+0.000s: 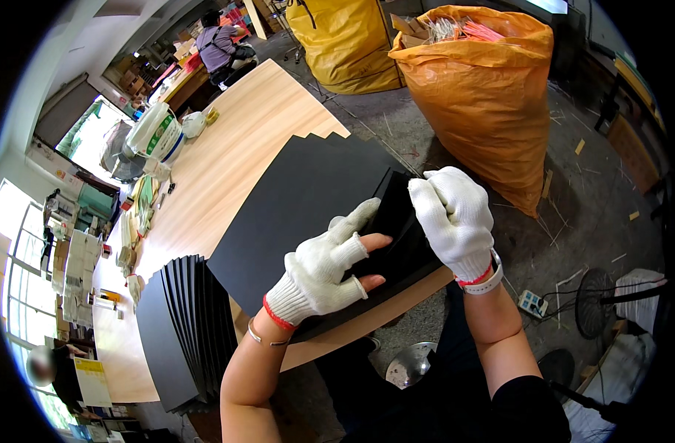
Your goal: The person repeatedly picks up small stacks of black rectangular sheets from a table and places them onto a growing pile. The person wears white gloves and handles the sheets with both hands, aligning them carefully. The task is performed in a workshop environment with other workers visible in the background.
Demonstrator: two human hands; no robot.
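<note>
A stack of large black sheets (300, 188) lies fanned across the near part of the wooden table. At its right end, a narrower folded black sheet (391, 207) stands up from the stack between my hands. My left hand (319, 269), in a white knitted glove with two fingertips bare, rests on the black material with its fingers spread. My right hand (453, 214), gloved in white too, is curled closed at the raised right edge of the folded sheet. Its fingertips are partly hidden.
A second fanned pile of black sheets (176, 325) sits on the table (238, 122) at left. Beyond the table's right edge stand an orange sack (485, 96) and a yellow sack (345, 44). A white bucket (154, 133) and scissors (170, 186) lie along the far side.
</note>
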